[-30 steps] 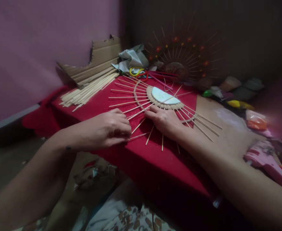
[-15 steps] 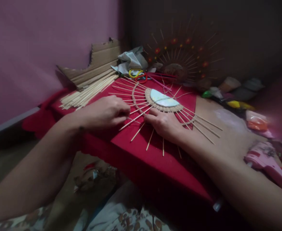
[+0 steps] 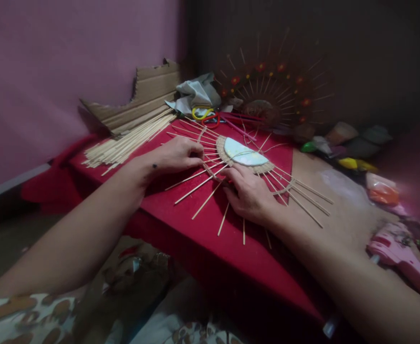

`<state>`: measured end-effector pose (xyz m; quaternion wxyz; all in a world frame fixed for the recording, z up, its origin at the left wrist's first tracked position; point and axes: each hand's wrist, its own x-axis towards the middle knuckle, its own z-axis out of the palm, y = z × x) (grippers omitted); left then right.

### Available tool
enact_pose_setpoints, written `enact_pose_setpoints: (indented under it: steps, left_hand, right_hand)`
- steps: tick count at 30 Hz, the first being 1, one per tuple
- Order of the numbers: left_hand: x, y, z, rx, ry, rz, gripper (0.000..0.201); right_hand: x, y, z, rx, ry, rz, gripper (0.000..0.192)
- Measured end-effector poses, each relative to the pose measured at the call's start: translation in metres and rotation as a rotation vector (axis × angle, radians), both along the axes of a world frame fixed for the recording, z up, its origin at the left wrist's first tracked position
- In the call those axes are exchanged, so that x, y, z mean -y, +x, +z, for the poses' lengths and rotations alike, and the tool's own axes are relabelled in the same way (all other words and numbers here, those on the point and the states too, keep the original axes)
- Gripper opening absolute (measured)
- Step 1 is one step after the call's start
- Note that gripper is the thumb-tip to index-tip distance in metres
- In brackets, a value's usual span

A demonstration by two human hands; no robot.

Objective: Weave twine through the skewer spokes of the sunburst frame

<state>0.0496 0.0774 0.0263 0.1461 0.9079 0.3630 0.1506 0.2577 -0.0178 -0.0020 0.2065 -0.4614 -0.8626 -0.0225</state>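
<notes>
A fan-shaped frame of thin sticks [image 3: 202, 182] spreads from a woven half-ring [image 3: 263, 169] around a pale half-round piece [image 3: 244, 152]. A band of twine [image 3: 210, 170] runs across the sticks in an arc, with another stretch of it on the right side. My left hand [image 3: 179, 155] is closed in a pinch at the twine among the left sticks. Close to the half-ring's lower edge, my right hand [image 3: 249, 191] has thumb and forefinger closed on the twine; its palm covers some sticks. Loose twine strands [image 3: 249, 152] lie over the pale piece.
On the red cloth [image 3: 181, 215] lie a bundle of sticks [image 3: 131, 143] and scissors [image 3: 202, 112]. Torn cardboard [image 3: 156, 88] and a crumpled grey cloth [image 3: 199, 91] stand behind. A flower-decorated stick fan [image 3: 260, 95] leans at the back. A pink glue gun [image 3: 396, 246] lies at right.
My left hand has moved right and slightly up, from beside the lower left sticks to the twine band. My right hand stays near the half-ring, its fingers slightly shifted. The view has shifted slightly.
</notes>
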Motion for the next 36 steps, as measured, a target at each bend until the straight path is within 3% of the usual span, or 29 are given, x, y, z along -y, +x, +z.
enact_pose_setpoints:
  steps: [13,18,24,28,33,36]
  left_hand:
    - [-0.002,-0.022,0.003,0.318,-0.055,0.121,0.027]
    - [-0.004,-0.022,0.000,0.284,-0.047,0.147,0.021]
    - [-0.004,-0.020,-0.001,0.267,-0.085,0.121,0.018]
    - [0.000,-0.020,0.002,0.260,-0.099,0.145,0.015]
    - [0.002,-0.020,0.002,0.202,-0.123,0.144,0.012]
    - [-0.001,-0.021,-0.001,0.191,-0.110,0.135,0.014]
  right_hand:
    - [0.000,0.002,-0.002,-0.020,-0.026,0.050,0.026]
    - [-0.001,0.004,0.001,-0.100,-0.084,0.054,0.022]
    - [-0.006,-0.004,0.025,-0.092,-0.223,0.020,0.012]
    - [-0.020,-0.018,0.034,-0.045,-0.189,-0.040,0.008]
    - [-0.043,-0.037,0.026,-0.096,-0.251,-0.046,0.011]
    - [-0.049,-0.041,0.015,-0.081,-0.201,-0.061,0.011]
